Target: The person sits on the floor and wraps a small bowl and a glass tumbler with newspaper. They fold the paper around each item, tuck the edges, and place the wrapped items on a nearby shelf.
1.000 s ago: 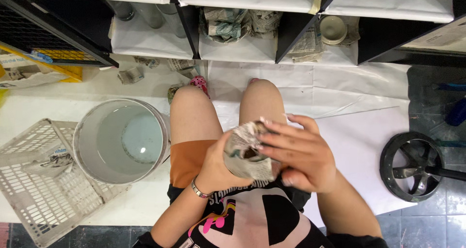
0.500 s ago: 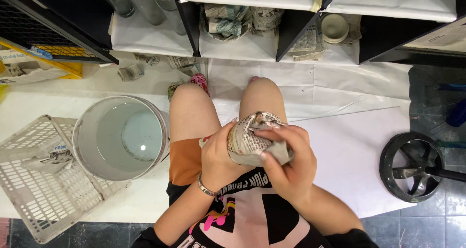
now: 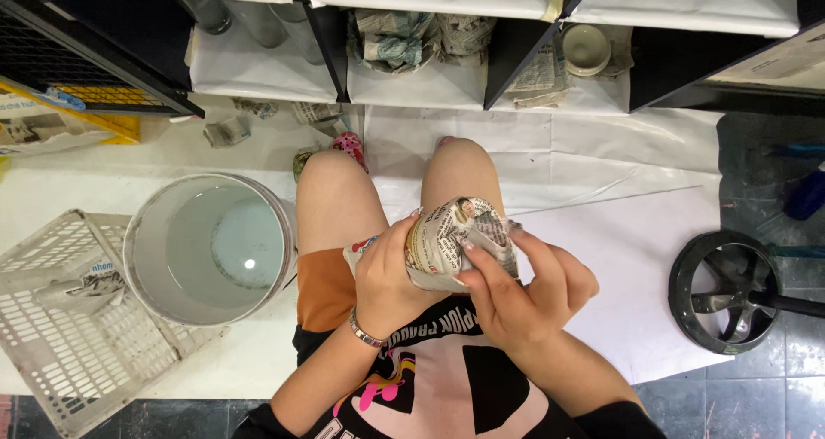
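Observation:
A rounded bundle wrapped in newspaper (image 3: 455, 237) rests above my lap, held between both hands. My left hand (image 3: 387, 271) cups its left side, a thin bracelet on the wrist. My right hand (image 3: 524, 289) presses on the right and lower side, fingers spread over the paper folds. What is inside the wrapping is hidden. My bare knees point toward the shelf ahead.
A white bucket (image 3: 142, 271) holding water stands left of my leg. A white plastic crate (image 3: 60, 353) with a scrap of paper lies at far left. A shelf (image 3: 507, 57) ahead holds newspaper bundles and a pale bowl (image 3: 587, 48). A black wheel-shaped stand (image 3: 726, 289) sits right.
The bundle has been turned in my hands and lifted slightly toward my knees. My right hand has shifted from covering its top to pressing its right and lower side.

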